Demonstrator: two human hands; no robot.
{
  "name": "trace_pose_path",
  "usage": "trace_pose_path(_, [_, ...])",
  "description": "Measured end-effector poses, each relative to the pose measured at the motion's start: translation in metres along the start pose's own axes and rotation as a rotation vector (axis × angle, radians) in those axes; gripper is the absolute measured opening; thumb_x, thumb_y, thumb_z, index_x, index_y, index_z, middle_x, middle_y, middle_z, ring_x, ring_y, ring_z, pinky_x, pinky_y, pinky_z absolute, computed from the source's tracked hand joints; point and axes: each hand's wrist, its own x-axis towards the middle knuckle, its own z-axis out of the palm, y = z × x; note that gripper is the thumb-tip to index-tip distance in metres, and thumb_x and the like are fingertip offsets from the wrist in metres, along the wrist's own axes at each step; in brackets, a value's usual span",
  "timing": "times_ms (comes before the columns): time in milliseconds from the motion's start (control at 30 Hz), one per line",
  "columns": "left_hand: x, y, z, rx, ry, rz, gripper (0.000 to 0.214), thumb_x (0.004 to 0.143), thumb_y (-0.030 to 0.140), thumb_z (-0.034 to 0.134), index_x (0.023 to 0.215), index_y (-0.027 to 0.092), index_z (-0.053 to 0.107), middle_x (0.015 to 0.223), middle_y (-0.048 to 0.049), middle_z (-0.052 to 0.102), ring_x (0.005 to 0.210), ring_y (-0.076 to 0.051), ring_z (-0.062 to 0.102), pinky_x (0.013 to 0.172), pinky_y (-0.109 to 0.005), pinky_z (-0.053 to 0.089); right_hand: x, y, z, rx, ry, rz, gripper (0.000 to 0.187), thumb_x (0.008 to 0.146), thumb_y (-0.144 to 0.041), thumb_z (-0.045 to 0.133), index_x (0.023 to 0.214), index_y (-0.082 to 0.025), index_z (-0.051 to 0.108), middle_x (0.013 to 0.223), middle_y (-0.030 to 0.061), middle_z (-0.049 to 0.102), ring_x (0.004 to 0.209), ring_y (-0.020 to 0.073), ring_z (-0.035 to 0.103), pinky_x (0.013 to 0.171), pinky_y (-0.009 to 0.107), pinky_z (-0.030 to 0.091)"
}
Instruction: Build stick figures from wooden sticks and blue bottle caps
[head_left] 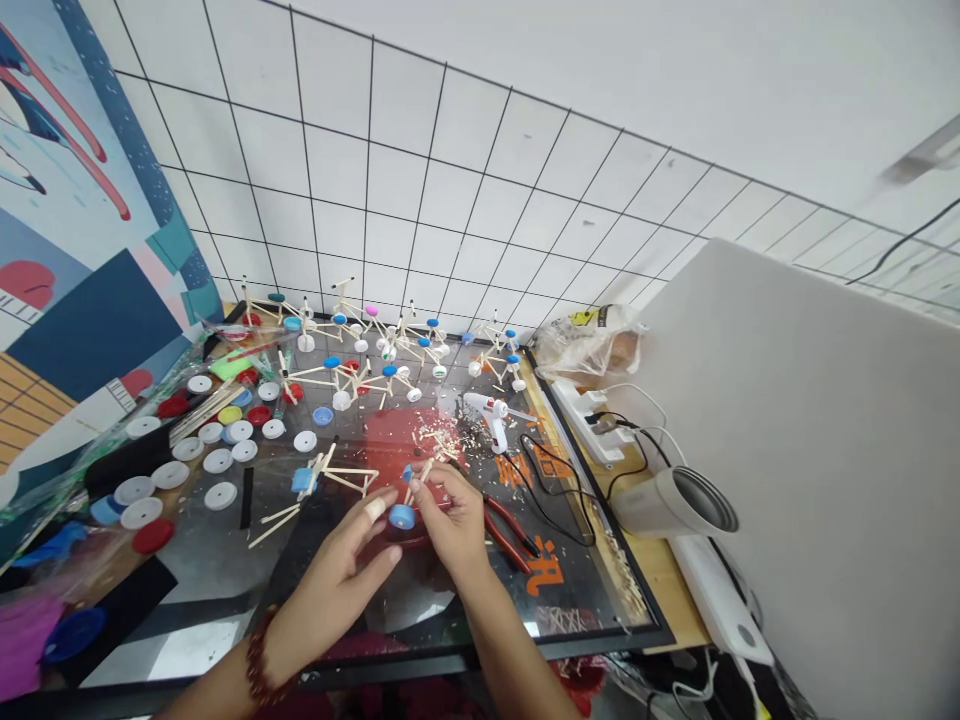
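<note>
My left hand (352, 555) and my right hand (450, 515) meet over the glass-topped table (225, 590). Between their fingertips is a small piece made of thin wooden sticks (418, 478) and a blue bottle cap (401, 516). The right hand pinches the sticks from the right. The left thumb, wrapped in a plaster, presses at the blue cap from the left, the other fingers half curled. A bead bracelet (259, 660) sits on my left wrist. Just left lies another stick-and-cap figure (315, 480).
Several finished stick-and-cap figures (375, 350) stand along the tiled wall. Loose white, red and blue caps (217, 460) lie at the left. A white glue gun (491, 412), red pliers (510, 535), a power strip (592, 410), a grey cup (675, 500) and a white board (825, 480) are at the right.
</note>
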Motion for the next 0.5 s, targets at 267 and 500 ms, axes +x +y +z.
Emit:
trace_pose_path(267, [0.001,0.007,-0.081,0.610,0.375,0.385,0.030,0.090,0.028,0.063,0.120,0.026,0.067,0.120,-0.0071,0.070,0.112,-0.026,0.067,0.101,-0.039,0.052,0.005,0.015,0.001,-0.321,-0.240,-0.260,0.007,0.088,-0.019,0.064,0.087,-0.024,0.068,0.094,0.0043,0.077,0.091,0.0219,0.071,0.093,0.042,0.050])
trace_pose_path(500, [0.053,-0.013,-0.093,0.625,0.221,0.266,0.067,0.082,0.038,0.072,0.143,0.025,0.048,0.143,-0.0131,0.056,0.131,-0.033,0.056,0.111,-0.051,0.044,0.004,0.024,0.015,-0.410,-0.299,-0.280,0.009,0.089,-0.018,0.061,0.089,-0.025,0.068,0.096,0.0038,0.077,0.091,0.0202,0.071,0.101,0.045,0.045])
